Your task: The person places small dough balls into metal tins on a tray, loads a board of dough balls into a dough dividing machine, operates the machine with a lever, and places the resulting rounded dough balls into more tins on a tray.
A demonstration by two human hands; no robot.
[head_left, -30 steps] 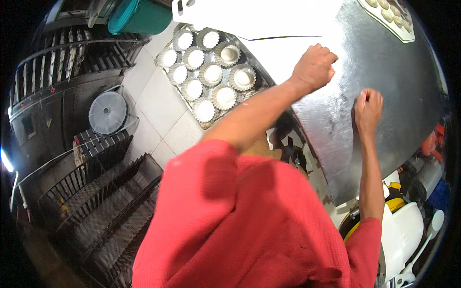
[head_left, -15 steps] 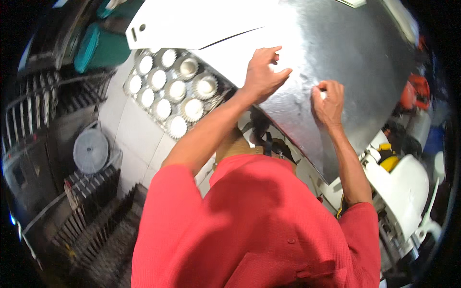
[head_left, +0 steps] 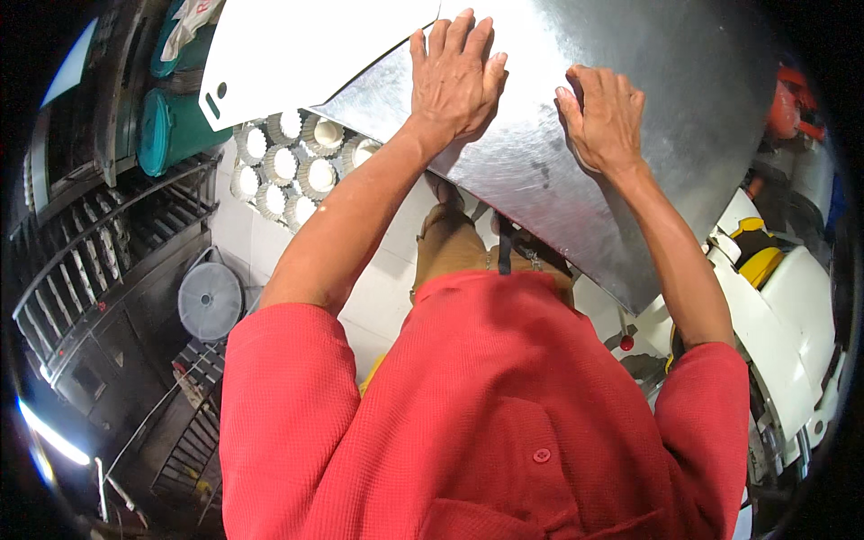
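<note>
Near the top centre, my left hand lies palm down on or just over the shiny steel table, fingers spread. To its right my right hand is also palm down, thumb apart and fingers slightly bent. Whatever is under either palm is hidden. A white board with cut-out holes lies beside my left hand, toward the upper left. Below that board, left of the table's edge, sits a tray of several fluted metal cups with white contents, partly covered from view by the board and my left forearm.
Green lidded bins, metal racks and a translucent round container stand at the left. A white machine with yellow parts is at the lower right, red items beyond the table's right edge. My legs are below the table edge.
My view has shifted. My left hand went from closed to spread flat, and my right hand has loosened from a curled grip. The small white piece seen in my right fingers is now out of sight.
</note>
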